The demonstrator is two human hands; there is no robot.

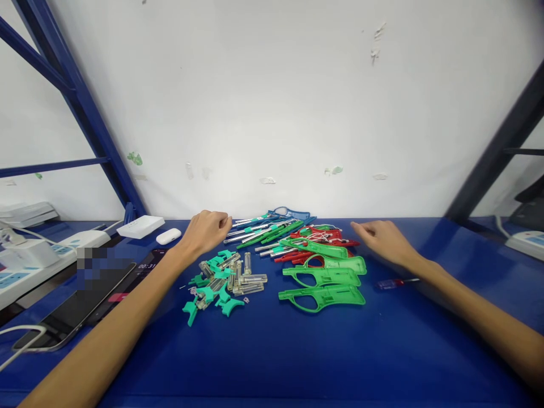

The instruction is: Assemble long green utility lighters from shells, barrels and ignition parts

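My left hand (208, 229) is raised at the left of the pile, its fingers curled into a loose fist with nothing visible in them. Below it lie clear plastic fuel tanks (254, 279) and teal triggers (232, 306). My right hand (379, 237) is at the right of the pile, fingers curled in, also with nothing showing. Nearest to it are red lighter parts (329, 233) and green lighter casing halves (329, 296). Between the hands lie blue lighter parts (293, 214) and metal lighter tubes (242, 231).
A screwdriver (391, 283) lies under my right forearm. At left are phones (96, 306), a white earbud case (169, 236), a white box (141, 226) and a power strip (83, 242). Blue rack posts (91, 113) and a white wall (272, 113) bound the blue table (272, 362).
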